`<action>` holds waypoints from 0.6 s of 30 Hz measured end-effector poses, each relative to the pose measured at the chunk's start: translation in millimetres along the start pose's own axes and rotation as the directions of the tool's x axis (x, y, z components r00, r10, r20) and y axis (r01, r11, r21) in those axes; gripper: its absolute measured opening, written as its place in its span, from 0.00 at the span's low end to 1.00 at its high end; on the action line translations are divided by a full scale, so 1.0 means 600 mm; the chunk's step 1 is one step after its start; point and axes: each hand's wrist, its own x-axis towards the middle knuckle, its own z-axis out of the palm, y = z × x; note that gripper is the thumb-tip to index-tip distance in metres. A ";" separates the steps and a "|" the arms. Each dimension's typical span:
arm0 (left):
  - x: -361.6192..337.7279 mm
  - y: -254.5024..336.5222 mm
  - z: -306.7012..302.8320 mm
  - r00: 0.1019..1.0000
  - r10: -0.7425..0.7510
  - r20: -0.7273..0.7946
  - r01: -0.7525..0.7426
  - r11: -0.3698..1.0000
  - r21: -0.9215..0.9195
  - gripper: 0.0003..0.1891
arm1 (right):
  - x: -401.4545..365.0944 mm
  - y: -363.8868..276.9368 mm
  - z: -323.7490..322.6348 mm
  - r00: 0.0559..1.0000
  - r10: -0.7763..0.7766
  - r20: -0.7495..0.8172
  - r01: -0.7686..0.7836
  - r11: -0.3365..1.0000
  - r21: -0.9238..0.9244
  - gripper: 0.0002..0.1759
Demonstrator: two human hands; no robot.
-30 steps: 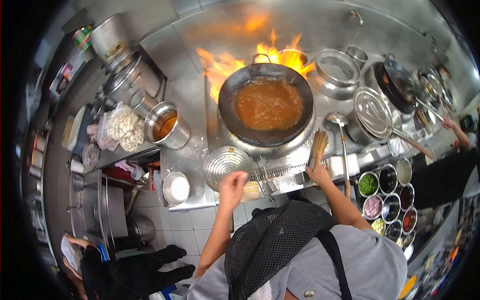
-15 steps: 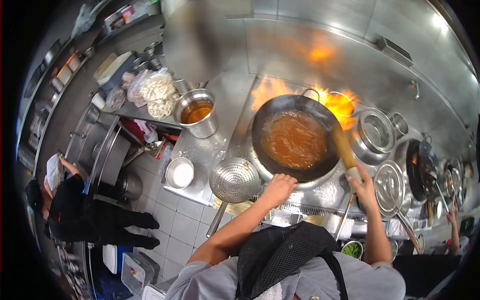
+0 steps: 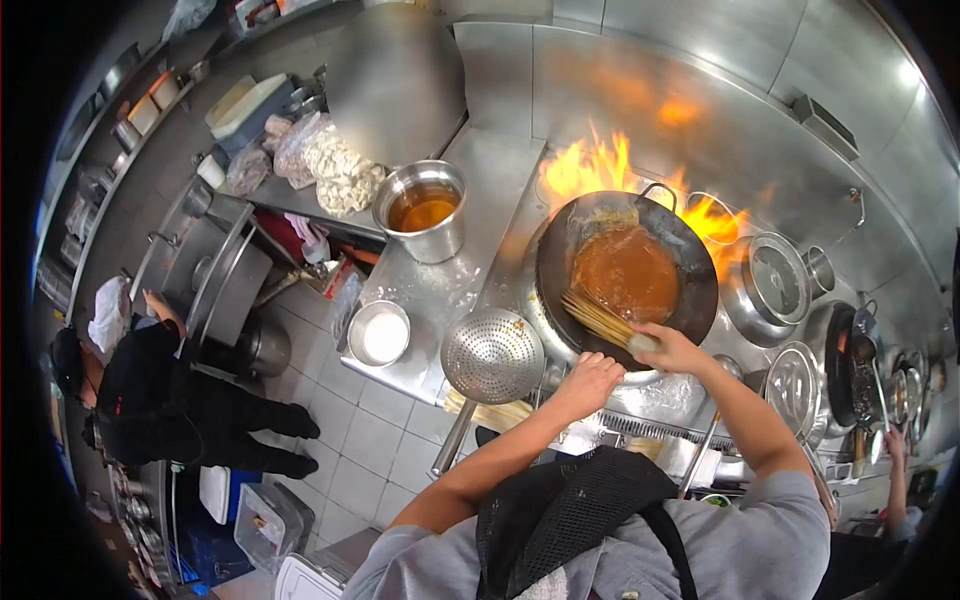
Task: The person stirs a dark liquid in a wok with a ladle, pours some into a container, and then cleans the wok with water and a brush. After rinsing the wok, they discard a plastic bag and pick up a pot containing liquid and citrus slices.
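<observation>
A large dark wok point(image 3: 690, 255) stands on the burner, with reddish-brown liquid point(image 3: 630, 275) pooled in it. My left hand point(image 3: 590, 385) is closed at the wok's near rim, its fingers curled over the edge or handle there. In my right hand point(image 3: 672, 352) is a bamboo wok brush point(image 3: 597, 316), gripped by its bound end. The bristles spread against the wok's inner left wall, beside the liquid. Tall flames point(image 3: 590, 170) rise behind the wok's far side, close to its loop handle point(image 3: 658, 190).
Left of the wok are a perforated skimmer point(image 3: 492, 355), a bowl of white content point(image 3: 380, 335) and a steel pot point(image 3: 435, 238) of amber liquid. A strainer point(image 3: 793, 385) and a lidded pot point(image 3: 775, 285) stand right. Co-workers point(image 3: 150, 385) work at both sides.
My right hand has swung left with the brush, from the wok's right rim into its lower left inside. My left hand still holds the near rim. The liquid has shifted.
</observation>
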 end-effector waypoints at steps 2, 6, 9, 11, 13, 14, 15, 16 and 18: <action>-0.005 -0.001 0.003 1.000 -0.003 -0.013 0.003 1.000 -0.015 0.06 | -0.047 -0.013 -0.017 0.999 0.008 0.040 -0.008 1.000 -0.006 0.41; 0.002 -0.007 0.000 1.000 0.002 -0.021 -0.002 1.000 -0.003 0.07 | 0.041 0.044 -0.013 0.731 -0.682 0.024 0.669 0.710 -0.220 0.38; -0.003 -0.005 0.001 1.000 0.009 -0.001 -0.009 1.000 0.012 0.07 | 0.135 -0.071 0.001 0.967 -0.246 -0.072 0.256 0.932 0.256 0.39; 0.000 -0.007 0.000 1.000 -0.005 0.019 0.006 1.000 -0.013 0.07 | 0.164 -0.110 -0.006 0.976 -0.087 -0.201 0.173 0.869 0.464 0.37; -0.003 -0.003 -0.003 1.000 0.021 0.019 -0.021 1.000 -0.007 0.07 | 0.165 -0.112 -0.010 0.911 0.061 -0.408 0.184 0.825 0.535 0.37; -0.002 -0.002 -0.007 0.999 0.028 0.032 -0.028 1.000 0.000 0.07 | 0.148 -0.077 -0.025 0.916 -0.065 -0.397 0.211 0.917 0.338 0.38; 0.005 -0.006 -0.013 0.999 0.036 0.036 -0.036 0.999 0.011 0.07 | 0.108 -0.066 -0.037 0.957 -0.035 -0.288 0.112 0.961 0.253 0.38; 0.004 -0.010 -0.012 0.997 0.051 0.052 -0.053 0.998 0.046 0.07 | 0.056 -0.077 -0.046 0.984 0.003 -0.178 0.024 0.989 0.147 0.38; 0.004 -0.019 -0.003 0.998 0.056 0.042 -0.058 0.997 0.047 0.07 | -0.003 -0.095 -0.054 0.998 0.050 0.023 -0.050 0.999 0.004 0.36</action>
